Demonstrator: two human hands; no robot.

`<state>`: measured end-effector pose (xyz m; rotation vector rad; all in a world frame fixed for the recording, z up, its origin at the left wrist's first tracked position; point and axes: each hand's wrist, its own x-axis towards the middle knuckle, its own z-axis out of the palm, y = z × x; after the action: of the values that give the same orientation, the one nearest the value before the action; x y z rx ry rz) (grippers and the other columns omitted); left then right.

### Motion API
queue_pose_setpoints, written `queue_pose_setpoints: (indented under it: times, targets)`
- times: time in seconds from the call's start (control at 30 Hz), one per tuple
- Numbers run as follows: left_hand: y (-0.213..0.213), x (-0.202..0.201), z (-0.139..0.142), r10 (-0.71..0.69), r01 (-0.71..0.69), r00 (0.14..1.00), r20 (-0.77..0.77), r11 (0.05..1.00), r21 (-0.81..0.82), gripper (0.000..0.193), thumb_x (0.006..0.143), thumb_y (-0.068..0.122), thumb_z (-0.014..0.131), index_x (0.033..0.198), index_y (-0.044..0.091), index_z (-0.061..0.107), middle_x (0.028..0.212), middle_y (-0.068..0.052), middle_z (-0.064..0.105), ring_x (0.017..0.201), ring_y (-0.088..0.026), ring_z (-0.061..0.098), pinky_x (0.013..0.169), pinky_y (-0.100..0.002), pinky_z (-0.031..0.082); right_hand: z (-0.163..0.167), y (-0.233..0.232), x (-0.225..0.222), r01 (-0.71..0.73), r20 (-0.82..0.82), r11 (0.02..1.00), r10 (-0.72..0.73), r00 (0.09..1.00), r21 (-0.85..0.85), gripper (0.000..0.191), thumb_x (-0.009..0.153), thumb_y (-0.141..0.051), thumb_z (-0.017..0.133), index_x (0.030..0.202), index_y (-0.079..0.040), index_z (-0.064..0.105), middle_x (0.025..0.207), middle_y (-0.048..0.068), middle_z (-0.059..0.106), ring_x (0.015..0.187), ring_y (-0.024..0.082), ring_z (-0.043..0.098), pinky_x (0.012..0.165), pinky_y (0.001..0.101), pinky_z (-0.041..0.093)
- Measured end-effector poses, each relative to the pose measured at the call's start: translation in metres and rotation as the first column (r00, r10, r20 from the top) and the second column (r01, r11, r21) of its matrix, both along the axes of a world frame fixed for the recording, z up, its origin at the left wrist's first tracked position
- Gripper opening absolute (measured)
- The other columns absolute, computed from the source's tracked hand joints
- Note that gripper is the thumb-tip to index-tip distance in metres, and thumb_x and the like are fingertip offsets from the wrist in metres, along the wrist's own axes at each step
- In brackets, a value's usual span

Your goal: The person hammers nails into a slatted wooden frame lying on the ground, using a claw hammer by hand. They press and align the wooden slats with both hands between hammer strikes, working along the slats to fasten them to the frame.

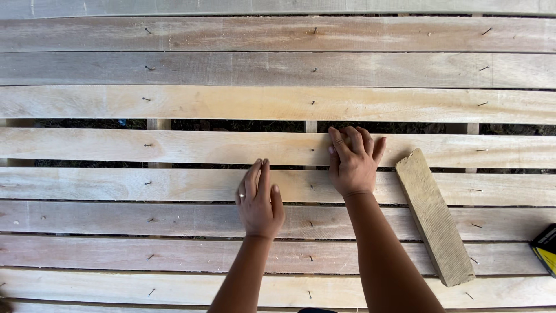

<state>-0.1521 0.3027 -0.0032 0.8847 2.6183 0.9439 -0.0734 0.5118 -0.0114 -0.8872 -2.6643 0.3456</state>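
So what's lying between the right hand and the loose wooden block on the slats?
Nothing: in the head view only bare slat shows between the right hand and the loose wooden block, with a dark gap below it.

There is one view, from the camera on my head. It looks almost straight down onto the slats (278,104), which run across the frame from left to right edge and fill it top to bottom. It sits close: my forearms enter from the bottom edge, and my left hand (260,200) and right hand (351,162) land near the middle (no second view to compare). Dark ground shows through the gaps between boards.
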Motion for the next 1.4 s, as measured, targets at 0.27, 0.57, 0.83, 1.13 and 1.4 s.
queue_pose_setpoints:
  times: [0.27, 0.57, 0.83, 1.13, 1.4]
  targets:
    - [0.070, -0.056, -0.007, -0.128, 0.037, 0.970, -0.204, 0.916, -0.400, 0.068, 0.100, 0.047, 0.044, 0.161, 0.025, 0.026, 0.169, -0.006, 0.014, 0.154, -0.031, 0.017, 0.118, -0.067, 0.005, 0.011, -0.001, -0.006, 0.019, 0.023, 1.000, -0.018, 1.000, -0.013, 0.039, 0.099, -0.022, 0.062, 0.137, -0.026, 0.067, 0.135, 0.005, 0.059, 0.137, 0.030, 0.049, 0.120, 0.0702, 0.018]
    - [0.069, -0.054, 0.000, -0.096, 0.033, 0.987, -0.126, 0.904, -0.427, 0.067, 0.098, 0.047, 0.042, 0.161, 0.030, 0.026, 0.171, 0.000, 0.014, 0.156, -0.026, 0.014, 0.120, -0.064, 0.005, 0.009, -0.005, -0.003, 0.034, 0.072, 0.999, -0.031, 0.997, -0.039, 0.042, 0.097, -0.022, 0.061, 0.139, -0.028, 0.064, 0.136, 0.005, 0.059, 0.138, 0.031, 0.048, 0.120, 0.0692, 0.018]
    - [0.067, -0.055, 0.003, -0.101, 0.030, 0.986, -0.134, 0.892, -0.452, 0.069, 0.096, 0.047, 0.043, 0.160, 0.029, 0.026, 0.169, 0.000, 0.015, 0.153, -0.027, 0.018, 0.119, -0.065, 0.008, 0.032, 0.001, -0.015, -0.009, -0.061, 1.000, 0.007, 0.998, -0.024, 0.042, 0.092, -0.023, 0.062, 0.133, -0.021, 0.067, 0.138, 0.013, 0.057, 0.136, 0.036, 0.046, 0.115, 0.0694, 0.025]
    - [0.064, -0.056, -0.002, -0.093, 0.028, 0.987, -0.130, 0.901, -0.433, 0.071, 0.095, 0.048, 0.044, 0.160, 0.025, 0.027, 0.169, -0.003, 0.015, 0.154, -0.029, 0.017, 0.118, -0.065, 0.008, 0.032, 0.061, -0.099, -0.284, -0.241, 0.938, 0.234, 0.942, -0.199, 0.022, 0.084, -0.015, 0.080, 0.104, -0.012, 0.072, 0.099, 0.002, 0.071, 0.093, 0.029, 0.063, 0.085, 0.0416, 0.048]
    - [0.064, -0.056, -0.005, -0.092, 0.026, 0.987, -0.133, 0.902, -0.430, 0.074, 0.095, 0.049, 0.043, 0.161, 0.020, 0.025, 0.170, -0.003, 0.014, 0.155, -0.028, 0.015, 0.120, -0.063, 0.007, 0.020, 0.060, -0.093, -0.369, -0.320, 0.922, 0.317, 0.893, -0.118, 0.010, 0.085, -0.006, 0.074, 0.094, -0.010, 0.072, 0.094, 0.002, 0.071, 0.090, 0.025, 0.064, 0.084, 0.0412, 0.046]
